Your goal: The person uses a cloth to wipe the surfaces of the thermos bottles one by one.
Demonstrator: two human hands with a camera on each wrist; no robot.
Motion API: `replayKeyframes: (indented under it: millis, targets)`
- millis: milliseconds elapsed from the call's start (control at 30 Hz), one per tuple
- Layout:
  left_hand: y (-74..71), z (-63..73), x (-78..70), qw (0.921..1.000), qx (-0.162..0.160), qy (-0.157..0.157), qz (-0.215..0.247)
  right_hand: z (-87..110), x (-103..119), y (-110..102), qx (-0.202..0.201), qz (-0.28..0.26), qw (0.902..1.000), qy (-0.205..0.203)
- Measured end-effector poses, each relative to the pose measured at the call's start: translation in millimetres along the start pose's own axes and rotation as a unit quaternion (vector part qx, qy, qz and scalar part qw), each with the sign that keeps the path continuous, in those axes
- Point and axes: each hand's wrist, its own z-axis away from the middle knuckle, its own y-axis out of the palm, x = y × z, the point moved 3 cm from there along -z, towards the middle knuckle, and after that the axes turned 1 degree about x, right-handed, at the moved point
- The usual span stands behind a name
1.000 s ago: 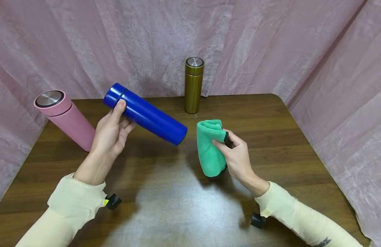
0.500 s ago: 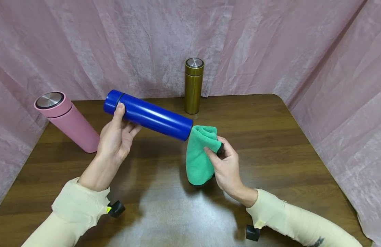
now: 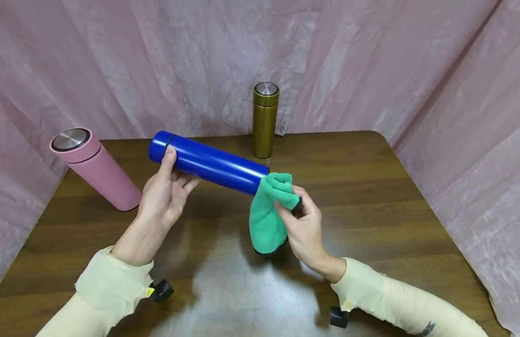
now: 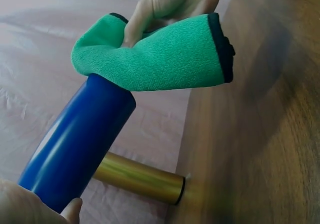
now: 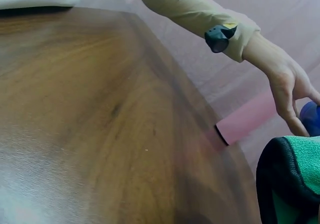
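Note:
My left hand (image 3: 163,201) grips a blue thermos bottle (image 3: 213,161) near its lid end, thumb on top and fingers underneath. The bottle is held above the table, lying nearly level with its base tilted down to the right. Between thumb and fingers my right hand (image 3: 304,227) pinches a folded green cloth (image 3: 268,220) with a dark edge. In the left wrist view, the cloth (image 4: 165,58) lies against the base end of the blue bottle (image 4: 80,139) and covers part of it. The right wrist view catches only the cloth's corner (image 5: 305,164).
A pink thermos (image 3: 102,173) stands on the left of the wooden table (image 3: 369,201), close to my left hand. Further back stands a gold thermos (image 3: 265,121), near the table's rear edge. Pink curtains (image 3: 180,61) hang behind and to the right.
My right hand has brought the cloth left and down, onto the bottle's base. The blue bottle has tipped closer to level and shifted slightly right.

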Motion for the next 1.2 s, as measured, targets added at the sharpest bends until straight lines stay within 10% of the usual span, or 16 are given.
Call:
replayKeyframes:
  millis: [700, 1200]
  targets:
    - [4.0, -0.6, 7.6, 0.9998, 0.016, 0.009, -0.011, -40.5, 10, -8, -0.081, -0.041, 0.9958, 0.016]
    - [10.1, 1.2, 10.3, 0.9993, 0.017, 0.032, 0.008, -40.5, -16, -11, -0.046, -0.058, 0.9835, 0.165]
